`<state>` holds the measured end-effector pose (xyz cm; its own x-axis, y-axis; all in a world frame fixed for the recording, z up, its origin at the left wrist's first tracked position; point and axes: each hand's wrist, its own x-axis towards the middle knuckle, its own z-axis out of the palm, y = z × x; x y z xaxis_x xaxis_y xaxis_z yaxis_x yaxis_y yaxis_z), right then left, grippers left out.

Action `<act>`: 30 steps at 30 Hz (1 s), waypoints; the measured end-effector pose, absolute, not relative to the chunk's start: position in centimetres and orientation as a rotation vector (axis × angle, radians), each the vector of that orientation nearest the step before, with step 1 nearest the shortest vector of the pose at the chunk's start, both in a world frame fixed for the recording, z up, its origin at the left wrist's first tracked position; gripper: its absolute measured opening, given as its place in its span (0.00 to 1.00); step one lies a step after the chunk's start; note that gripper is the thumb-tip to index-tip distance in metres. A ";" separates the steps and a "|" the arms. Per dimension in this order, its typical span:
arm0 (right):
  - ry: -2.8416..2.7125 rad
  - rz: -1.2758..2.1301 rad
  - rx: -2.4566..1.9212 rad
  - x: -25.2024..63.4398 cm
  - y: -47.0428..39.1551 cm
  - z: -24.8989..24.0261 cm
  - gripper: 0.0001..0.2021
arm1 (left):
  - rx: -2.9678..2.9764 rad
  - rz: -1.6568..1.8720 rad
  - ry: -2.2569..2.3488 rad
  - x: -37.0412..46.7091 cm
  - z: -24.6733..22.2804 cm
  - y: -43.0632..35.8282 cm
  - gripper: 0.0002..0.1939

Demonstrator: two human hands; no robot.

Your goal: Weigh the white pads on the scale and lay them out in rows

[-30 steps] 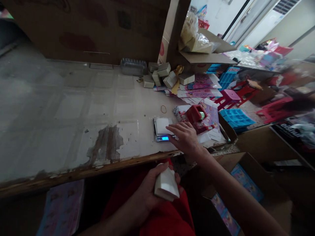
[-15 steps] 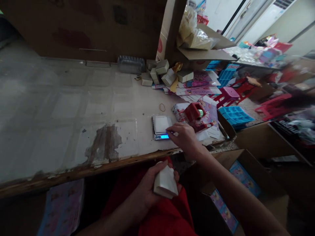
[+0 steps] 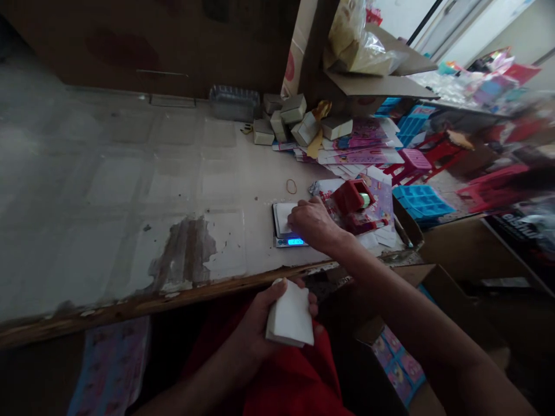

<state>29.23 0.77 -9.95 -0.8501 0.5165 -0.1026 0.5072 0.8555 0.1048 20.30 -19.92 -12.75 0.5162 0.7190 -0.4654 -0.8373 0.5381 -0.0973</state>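
My left hand (image 3: 264, 315) is wrapped round a thick stack of white paper sheets (image 3: 291, 315), held in front of the table's edge above my red clothing. On the table lies a small digital scale (image 3: 281, 243) with a lit blue display. White paper sheets (image 3: 284, 215) rest on its pan. My right hand (image 3: 314, 222) reaches over the scale from the right, its fingers curled and pinched at the right side of these sheets. The fingertips are partly hidden, so how many sheets they grip cannot be seen.
A red tape dispenser (image 3: 353, 197) stands right of the scale, a rubber band (image 3: 291, 186) behind it. Several small paper blocks (image 3: 292, 108) and printed cards (image 3: 359, 153) lie farther back, near a clear plastic tray (image 3: 234, 104). Cardboard boxes (image 3: 399, 292) stand below at the right.
My right hand has moved from the scale's front right corner onto the sheets on the pan. My left hand has tilted its stack slightly. The view has shifted a little.
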 end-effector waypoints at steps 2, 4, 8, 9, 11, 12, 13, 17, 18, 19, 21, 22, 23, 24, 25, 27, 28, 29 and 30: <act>2.963 0.093 0.761 29.4 0.9 -10.4 0.10 | -0.340 0.955 0.382 20.2 -12.9 -19.8 0.14; 3.040 0.079 0.737 29.7 1.1 -11.0 0.10 | -0.351 0.951 0.349 20.1 -13.0 -19.8 0.13; 3.212 -0.100 0.873 30.7 1.6 -12.7 0.08 | -0.359 0.977 0.296 19.9 -13.1 -20.0 0.12; 3.248 -0.170 0.950 30.9 1.8 -13.1 0.07 | -0.356 0.992 0.282 19.9 -13.2 -20.1 0.13; 3.293 -0.255 1.096 31.6 1.8 -13.4 0.05 | -0.345 1.022 0.254 20.0 -13.5 -20.2 0.14; 3.308 -0.279 1.166 32.0 1.7 -13.3 0.05 | -0.337 1.038 0.243 20.0 -13.6 -20.3 0.14; 3.319 -0.335 1.243 32.5 1.4 -13.0 0.05 | -0.329 1.051 0.240 20.1 -13.7 -20.3 0.14; 3.254 -1.001 1.553 34.7 -1.4 -10.0 0.03 | -0.292 1.111 0.255 20.3 -13.6 -20.2 0.14; 3.211 -1.149 1.545 35.3 -2.5 -9.0 0.03 | -0.287 1.123 0.261 20.4 -13.6 -20.1 0.14; 3.182 -1.223 1.493 35.7 -3.7 -7.9 0.03 | -0.286 1.129 0.267 20.6 -13.6 -20.0 0.14; 3.163 -1.227 1.329 36.4 -6.2 -5.9 0.04 | -0.286 1.131 0.305 20.9 -13.8 -19.9 0.15; 3.172 -1.175 1.238 36.6 -7.4 -5.2 0.04 | -0.283 1.128 0.337 21.1 -14.0 -19.8 0.16; 3.188 -1.098 1.155 36.7 -8.6 -4.6 0.05 | -0.277 1.131 0.369 21.3 -14.2 -19.7 0.17; 3.207 -0.999 1.090 36.6 -9.7 -4.3 0.05 | -0.261 1.146 0.406 21.5 -14.5 -19.6 0.18; 3.227 -0.881 1.048 36.5 -10.7 -4.2 0.05 | -0.240 1.168 0.444 21.7 -14.7 -19.5 0.19; 3.269 -0.611 1.025 36.1 -12.4 -4.6 0.06 | -0.192 1.221 0.506 22.0 -14.8 -19.7 0.20; 3.276 -0.495 1.041 35.9 -13.1 -5.1 0.06 | -0.169 1.248 0.533 22.0 -14.8 -19.9 0.20; 3.279 -0.414 1.059 35.7 -13.6 -5.5 0.06 | -0.148 1.272 0.560 22.0 -14.7 -20.2 0.20; 3.279 -0.367 1.080 35.5 -14.1 -5.9 0.06 | -0.133 1.290 0.582 21.9 -14.6 -20.6 0.21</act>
<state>35.50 -14.08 -5.88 -0.7577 0.6062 0.2418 0.5378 0.7898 -0.2949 21.91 -20.63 -14.60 0.1566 0.8647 -0.4773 -0.9300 0.2918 0.2236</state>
